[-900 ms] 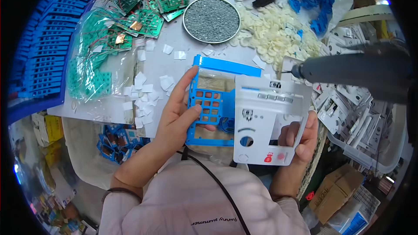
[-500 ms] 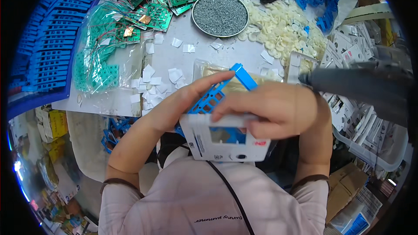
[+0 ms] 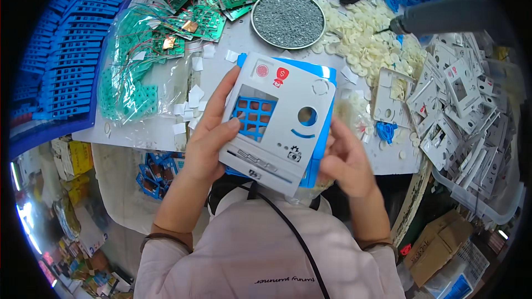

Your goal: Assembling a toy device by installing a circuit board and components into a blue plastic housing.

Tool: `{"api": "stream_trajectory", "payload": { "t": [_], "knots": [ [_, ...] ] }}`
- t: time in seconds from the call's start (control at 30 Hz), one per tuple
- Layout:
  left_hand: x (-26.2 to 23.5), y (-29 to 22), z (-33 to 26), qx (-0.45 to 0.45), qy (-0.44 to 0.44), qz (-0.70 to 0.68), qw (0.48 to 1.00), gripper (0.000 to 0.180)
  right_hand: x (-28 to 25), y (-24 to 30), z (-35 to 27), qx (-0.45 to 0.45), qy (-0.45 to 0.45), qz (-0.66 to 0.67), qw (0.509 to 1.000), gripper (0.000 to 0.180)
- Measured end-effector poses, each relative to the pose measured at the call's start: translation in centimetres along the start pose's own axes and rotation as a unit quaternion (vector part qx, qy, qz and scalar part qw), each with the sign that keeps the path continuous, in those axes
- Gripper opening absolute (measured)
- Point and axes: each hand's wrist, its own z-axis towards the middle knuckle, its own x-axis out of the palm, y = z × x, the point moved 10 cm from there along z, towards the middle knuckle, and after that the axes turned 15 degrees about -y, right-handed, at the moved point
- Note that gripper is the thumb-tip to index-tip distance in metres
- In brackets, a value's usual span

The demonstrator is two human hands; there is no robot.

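My left hand [image 3: 208, 147] grips a white printed front panel [image 3: 277, 158], its thumb on the face and its fingers along the left edge. Cut into the panel are a large window and a round hole. Behind it sits a blue plastic frame [image 3: 327, 105], which sticks out along the top and right side; its grid [image 3: 255, 116] shows through the window. The two parts are held together, tilted, above my lap. At the frame's right edge is my right hand [image 3: 349, 163], fingers bent and partly blurred. Whether it grips the edge cannot be made out.
A round dish of small screws [image 3: 288, 19] stands beyond the panel, beside a pile of cream plastic discs [image 3: 360, 36]. Green circuit boards [image 3: 202, 22] and stacked blue frames [image 3: 72, 50] lie left. A grey power screwdriver [image 3: 443, 16] hangs at right, above white panels [image 3: 465, 99].
The white panel and blue frame have been raised and turned so the printed face points up. My right hand has moved from on top to the right edge. The screwdriver now appears farther back.
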Motion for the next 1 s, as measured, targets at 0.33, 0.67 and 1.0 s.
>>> {"api": "stream_trajectory", "payload": {
  "t": [0.33, 0.67, 1.0],
  "knots": [
    [0.2, -0.2, -2.1, 0.04, -0.077, 0.046, 0.995, 0.076, 2.5, -1.7, 0.0, -0.027, 0.053, 0.121, 0.991, 0.073],
    [0.1, 0.2, -2.5, 0.054, -0.073, 0.052, 0.994, 0.076, 2.4, -1.6, -0.1, -0.037, 0.027, 0.095, 0.994, 0.067],
    [-0.4, -0.3, -2.9, 0.085, -0.1, 0.104, 0.986, 0.075, 3.0, -2.2, -0.1, -0.009, 0.035, 0.054, 0.998, 0.059]
  ]
}}
